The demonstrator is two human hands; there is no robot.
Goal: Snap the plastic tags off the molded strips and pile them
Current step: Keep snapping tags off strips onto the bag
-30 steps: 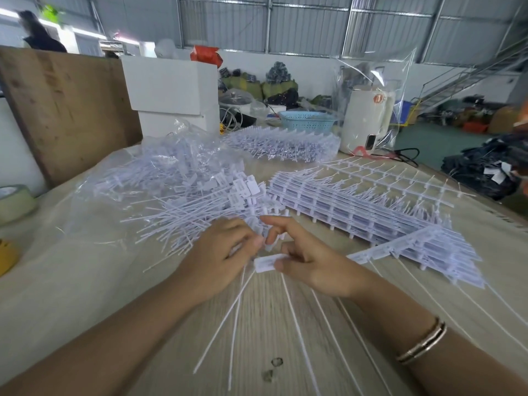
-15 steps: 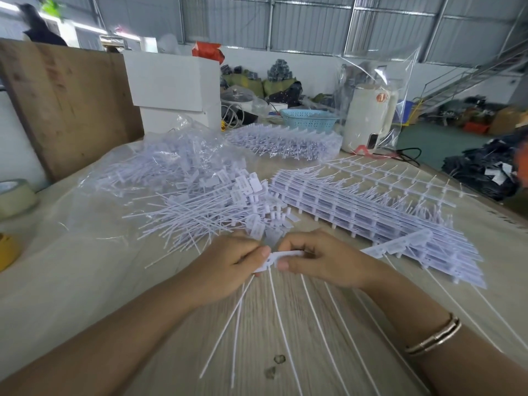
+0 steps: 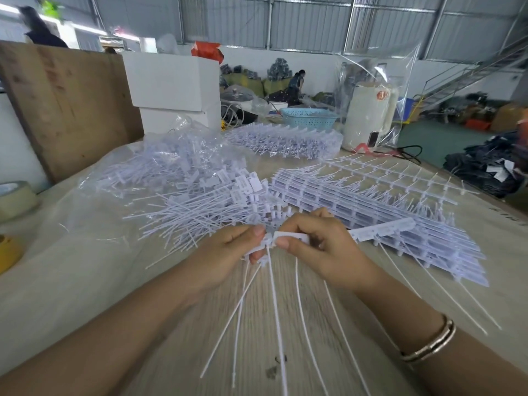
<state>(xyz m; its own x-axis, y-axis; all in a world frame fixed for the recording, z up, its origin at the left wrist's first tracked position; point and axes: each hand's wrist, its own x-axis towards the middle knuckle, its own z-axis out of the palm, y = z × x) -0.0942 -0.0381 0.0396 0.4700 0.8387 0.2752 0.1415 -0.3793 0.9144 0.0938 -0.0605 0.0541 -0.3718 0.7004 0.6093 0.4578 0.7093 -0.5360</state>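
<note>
Molded strip [image 3: 380,230] held just above the wooden table [image 3: 285,324], its thin tails hanging toward the camera. Right hand [image 3: 320,250] pinches the strip's end tag [image 3: 291,238], thumb on top. Left hand [image 3: 228,255] pinches the neighbouring tag, fingers curled, knuckles nearly touching the right's. Loose tag pile [image 3: 200,207] just beyond the left hand. Stacked strips [image 3: 371,207] right of the pile. Blue basket [image 3: 308,118] at far edge.

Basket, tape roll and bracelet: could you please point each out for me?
Basket [image 3: 310,119]: head view, blue latticed side wall.
Tape roll [image 3: 17,200]: head view, outer side.
Bracelet [image 3: 431,342]: head view, band across wrist.
</note>
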